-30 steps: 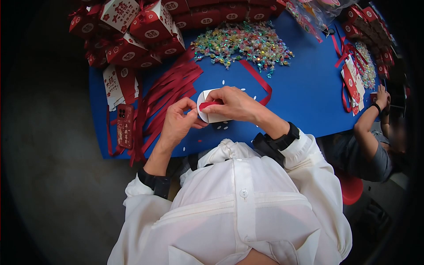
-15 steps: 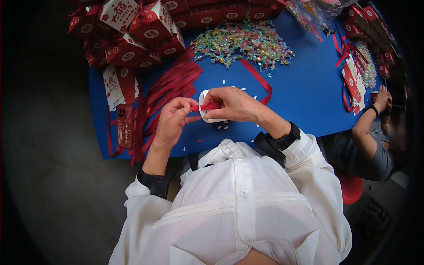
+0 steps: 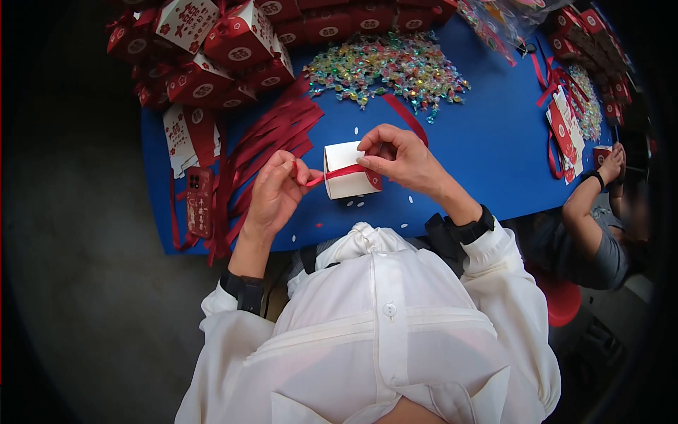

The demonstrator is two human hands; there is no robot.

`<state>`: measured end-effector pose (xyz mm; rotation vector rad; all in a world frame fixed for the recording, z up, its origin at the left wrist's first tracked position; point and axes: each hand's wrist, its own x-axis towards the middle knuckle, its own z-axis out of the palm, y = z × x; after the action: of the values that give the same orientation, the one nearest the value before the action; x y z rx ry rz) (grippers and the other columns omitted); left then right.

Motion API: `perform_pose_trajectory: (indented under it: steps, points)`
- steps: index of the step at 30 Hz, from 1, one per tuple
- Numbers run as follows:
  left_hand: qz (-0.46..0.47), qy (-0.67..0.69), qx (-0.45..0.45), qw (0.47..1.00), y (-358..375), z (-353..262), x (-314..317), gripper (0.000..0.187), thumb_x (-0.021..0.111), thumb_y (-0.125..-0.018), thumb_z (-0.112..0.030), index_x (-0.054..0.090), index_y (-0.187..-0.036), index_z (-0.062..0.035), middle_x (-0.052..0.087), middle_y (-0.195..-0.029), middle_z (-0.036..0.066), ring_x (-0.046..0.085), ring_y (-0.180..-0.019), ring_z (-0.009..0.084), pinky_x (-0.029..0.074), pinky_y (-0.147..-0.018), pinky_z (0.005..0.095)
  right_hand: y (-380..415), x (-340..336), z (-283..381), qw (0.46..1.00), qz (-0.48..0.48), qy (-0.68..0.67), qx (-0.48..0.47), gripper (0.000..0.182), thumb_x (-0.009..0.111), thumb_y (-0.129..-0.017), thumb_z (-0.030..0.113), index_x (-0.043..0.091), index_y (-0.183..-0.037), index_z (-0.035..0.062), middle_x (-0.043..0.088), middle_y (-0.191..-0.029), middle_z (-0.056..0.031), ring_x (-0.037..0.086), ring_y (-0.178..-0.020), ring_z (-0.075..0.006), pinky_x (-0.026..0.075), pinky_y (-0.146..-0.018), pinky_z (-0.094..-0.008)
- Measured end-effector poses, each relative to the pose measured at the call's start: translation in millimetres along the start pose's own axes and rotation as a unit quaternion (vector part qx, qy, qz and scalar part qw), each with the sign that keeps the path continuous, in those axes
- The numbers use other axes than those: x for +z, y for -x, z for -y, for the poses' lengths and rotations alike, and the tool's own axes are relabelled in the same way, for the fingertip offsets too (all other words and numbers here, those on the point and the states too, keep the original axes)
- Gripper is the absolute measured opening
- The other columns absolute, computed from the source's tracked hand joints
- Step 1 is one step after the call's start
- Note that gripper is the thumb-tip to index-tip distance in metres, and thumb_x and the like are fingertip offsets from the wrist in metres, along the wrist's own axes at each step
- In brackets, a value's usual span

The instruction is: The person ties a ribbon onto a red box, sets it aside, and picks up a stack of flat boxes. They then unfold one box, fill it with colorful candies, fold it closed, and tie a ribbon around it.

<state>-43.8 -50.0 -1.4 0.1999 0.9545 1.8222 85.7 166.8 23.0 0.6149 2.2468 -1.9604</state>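
Note:
A small white gift box (image 3: 345, 186) with a red corner lies on the blue table in front of me, one flap facing up. A red ribbon (image 3: 344, 171) runs across its open side. My left hand (image 3: 272, 191), to the left of the box, pinches the ribbon's near end between thumb and fingers. My right hand (image 3: 406, 161) is at the box's upper right, its thumb and index finger closed at the ribbon by the flap edge. More ribbon extends behind that hand toward the candies.
Wrapped candies (image 3: 388, 71) are heaped at the back. Finished red boxes (image 3: 240, 53) are stacked at back left. Cut ribbons (image 3: 272, 134), flat box cards (image 3: 180, 141) and a phone (image 3: 200, 201) lie left. White oval bits dot the table. A co-worker's arm (image 3: 590, 187) is at right.
My right hand has moved right and off the box's open end, uncovering its flap and the ribbon across it. My left hand stays on the left, still with ribbon.

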Motion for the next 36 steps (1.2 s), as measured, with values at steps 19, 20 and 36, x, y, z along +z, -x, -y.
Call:
perform_pose_trajectory:
  steps: [19, 20, 36]
  points:
    - [-0.005, -0.234, -0.039, 0.971, -9, -5, 18, 0.011, 0.041, -0.099, -0.014, 0.043, -0.091, -0.0062, 0.053, -0.075, 0.001, 0.054, -0.076, 0.0081, 0.042, -0.072, 0.0225, 1, 14, -11, 0.962, 0.012, 0.215, -0.169, 0.040, 0.076, -0.074, 0.026, 0.065, -0.112, 0.0189, 0.051, -0.088, -0.0073, 0.058, -0.080, -0.0244, 0.047, -0.071, -0.0372]
    - [-0.001, -0.226, -0.032, 0.974, -9, -5, 21, 0.011, 0.041, -0.099, -0.014, 0.043, -0.092, -0.0062, 0.053, -0.075, 0.002, 0.056, -0.077, 0.0094, 0.043, -0.072, 0.0230, 1, 15, -10, 0.950, 0.002, 0.259, -0.174, 0.041, 0.077, -0.072, 0.028, 0.066, -0.111, 0.0198, 0.051, -0.088, -0.0068, 0.056, -0.080, -0.0245, 0.044, -0.072, -0.0376]
    - [-0.095, -0.240, -0.013, 0.966, -1, -43, 8, 0.010, 0.051, -0.094, -0.016, 0.049, -0.090, -0.0073, 0.048, -0.066, -0.001, 0.042, -0.051, 0.0062, 0.044, -0.054, 0.0250, -1, 18, -13, 0.945, -0.005, 0.270, -0.184, 0.039, 0.077, -0.071, 0.020, 0.068, -0.108, 0.0162, 0.051, -0.089, -0.0081, 0.053, -0.086, -0.0257, 0.045, -0.074, -0.0376]
